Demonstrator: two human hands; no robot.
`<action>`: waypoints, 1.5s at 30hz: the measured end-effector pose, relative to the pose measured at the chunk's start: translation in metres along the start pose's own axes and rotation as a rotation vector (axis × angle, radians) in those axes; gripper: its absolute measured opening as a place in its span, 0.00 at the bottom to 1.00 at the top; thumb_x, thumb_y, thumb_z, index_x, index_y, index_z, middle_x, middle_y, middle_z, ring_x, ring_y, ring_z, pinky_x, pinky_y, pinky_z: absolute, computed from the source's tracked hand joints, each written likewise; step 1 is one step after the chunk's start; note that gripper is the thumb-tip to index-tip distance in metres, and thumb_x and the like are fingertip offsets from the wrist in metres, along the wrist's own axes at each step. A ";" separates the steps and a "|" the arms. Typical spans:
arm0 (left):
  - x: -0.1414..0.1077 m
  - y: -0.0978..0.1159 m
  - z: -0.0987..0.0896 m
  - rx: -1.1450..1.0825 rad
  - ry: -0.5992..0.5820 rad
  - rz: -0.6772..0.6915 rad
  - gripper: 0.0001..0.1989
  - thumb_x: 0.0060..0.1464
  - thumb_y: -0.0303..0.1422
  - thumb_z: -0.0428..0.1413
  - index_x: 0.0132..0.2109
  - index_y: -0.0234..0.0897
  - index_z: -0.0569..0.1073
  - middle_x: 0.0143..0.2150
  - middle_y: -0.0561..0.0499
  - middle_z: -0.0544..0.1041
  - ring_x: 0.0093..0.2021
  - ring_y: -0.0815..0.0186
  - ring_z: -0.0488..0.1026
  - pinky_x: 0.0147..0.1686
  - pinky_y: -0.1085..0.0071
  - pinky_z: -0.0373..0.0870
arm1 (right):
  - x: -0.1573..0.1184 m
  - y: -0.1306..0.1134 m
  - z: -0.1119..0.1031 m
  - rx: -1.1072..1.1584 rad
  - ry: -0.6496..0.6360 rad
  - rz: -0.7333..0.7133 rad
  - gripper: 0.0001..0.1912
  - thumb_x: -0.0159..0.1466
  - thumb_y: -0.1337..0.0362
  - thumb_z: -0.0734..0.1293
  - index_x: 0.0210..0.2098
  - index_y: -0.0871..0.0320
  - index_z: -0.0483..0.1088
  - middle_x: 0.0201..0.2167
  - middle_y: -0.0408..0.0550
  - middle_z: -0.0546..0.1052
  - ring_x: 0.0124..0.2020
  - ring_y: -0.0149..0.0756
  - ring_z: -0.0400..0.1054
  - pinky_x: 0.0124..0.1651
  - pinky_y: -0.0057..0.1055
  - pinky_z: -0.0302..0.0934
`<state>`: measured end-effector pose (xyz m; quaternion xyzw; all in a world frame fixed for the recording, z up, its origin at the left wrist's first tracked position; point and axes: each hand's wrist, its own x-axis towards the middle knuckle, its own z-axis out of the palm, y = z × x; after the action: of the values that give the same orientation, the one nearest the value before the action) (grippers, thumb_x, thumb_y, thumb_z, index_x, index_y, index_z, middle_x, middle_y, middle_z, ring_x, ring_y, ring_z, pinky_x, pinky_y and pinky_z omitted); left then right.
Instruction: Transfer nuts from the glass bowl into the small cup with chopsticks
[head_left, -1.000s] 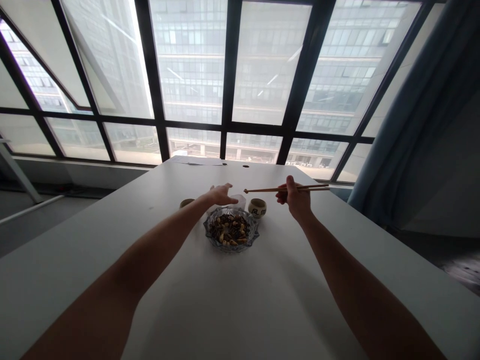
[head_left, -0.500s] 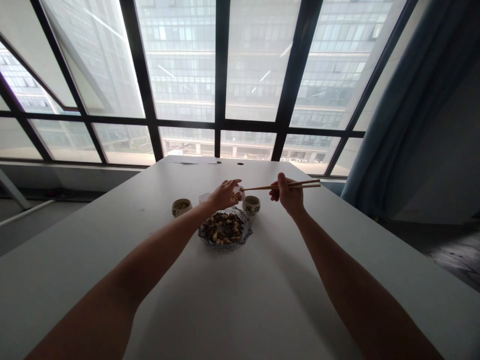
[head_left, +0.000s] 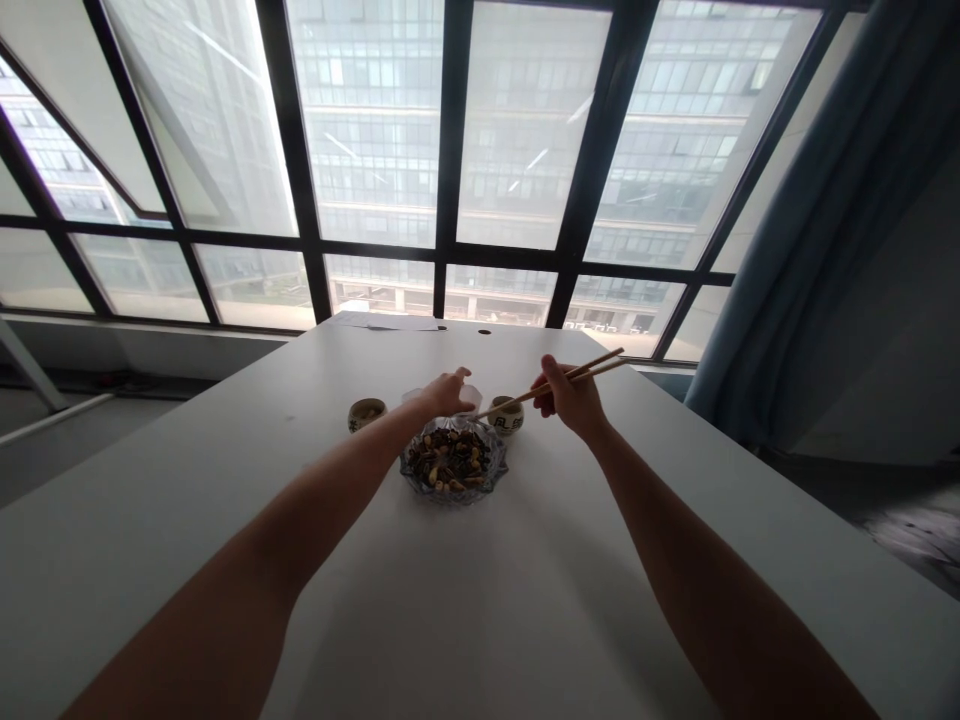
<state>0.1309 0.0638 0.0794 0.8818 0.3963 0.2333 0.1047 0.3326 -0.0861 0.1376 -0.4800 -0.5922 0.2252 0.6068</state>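
Note:
My left hand (head_left: 448,391) is closed around a small clear plastic cup (head_left: 472,397) just behind the glass bowl, with thumb and fingers on its sides. Two wooden chopsticks (head_left: 559,386) are gripped in my right hand (head_left: 568,392), their tips pointing left at the bowl's back rim. In the scalloped glass bowl (head_left: 491,478) lies a mix of dark seeds and pale nuts (head_left: 448,460). A ceramic cup (head_left: 505,415) with dark characters stands behind the bowl to the right, partly behind the chopsticks. What the clear cup holds is not visible.
Another ceramic cup (head_left: 367,412) stands left of the bowl. A second clear cup (head_left: 411,396) is partly hidden behind my left hand. White paper (head_left: 394,322) lies at the far edge of the white table (head_left: 457,600), before the windows. A blue curtain (head_left: 795,250) hangs at right.
The clear cup, tilted with nuts showing inside, has come down upright with my left hand. The chopsticks' tips have dropped from the cup's mouth toward the bowl's rim.

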 end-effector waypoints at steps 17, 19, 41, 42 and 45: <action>-0.119 -0.043 -0.045 0.142 0.412 0.002 0.18 0.67 0.43 0.48 0.53 0.38 0.74 0.56 0.43 0.78 0.58 0.52 0.72 0.59 0.52 0.68 | -0.029 0.012 0.062 -0.044 -0.398 0.077 0.31 0.56 0.34 0.68 0.22 0.57 0.70 0.14 0.43 0.73 0.14 0.29 0.67 0.16 0.23 0.59; -0.131 -0.051 -0.042 0.144 0.453 -0.019 0.17 0.66 0.42 0.50 0.53 0.38 0.74 0.58 0.42 0.77 0.59 0.52 0.72 0.59 0.52 0.68 | -0.027 0.012 0.059 -0.078 -0.308 0.047 0.32 0.57 0.32 0.66 0.22 0.57 0.70 0.13 0.43 0.71 0.13 0.29 0.65 0.15 0.24 0.57; -0.147 -0.060 -0.025 0.242 0.460 -0.006 0.19 0.60 0.43 0.58 0.54 0.38 0.73 0.59 0.41 0.76 0.60 0.50 0.71 0.61 0.52 0.64 | -0.041 0.016 0.077 0.081 -0.205 0.137 0.32 0.49 0.32 0.72 0.22 0.58 0.74 0.15 0.44 0.74 0.13 0.30 0.67 0.15 0.25 0.63; -0.147 -0.060 -0.025 0.241 0.461 -0.007 0.19 0.60 0.42 0.58 0.54 0.38 0.73 0.59 0.41 0.76 0.59 0.50 0.71 0.60 0.52 0.64 | -0.042 0.015 0.077 0.082 -0.205 0.134 0.32 0.49 0.32 0.72 0.22 0.58 0.74 0.15 0.44 0.74 0.13 0.30 0.67 0.15 0.25 0.63; -0.147 -0.059 -0.025 0.237 0.461 -0.010 0.19 0.60 0.42 0.58 0.54 0.38 0.73 0.59 0.41 0.76 0.59 0.50 0.71 0.60 0.52 0.65 | -0.043 0.012 0.077 0.091 -0.192 0.130 0.33 0.49 0.31 0.71 0.22 0.58 0.73 0.14 0.44 0.74 0.12 0.31 0.67 0.14 0.25 0.62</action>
<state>-0.0044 -0.0067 0.0307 0.8095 0.4385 0.3796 -0.0912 0.2553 -0.0923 0.0931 -0.4657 -0.6043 0.3354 0.5526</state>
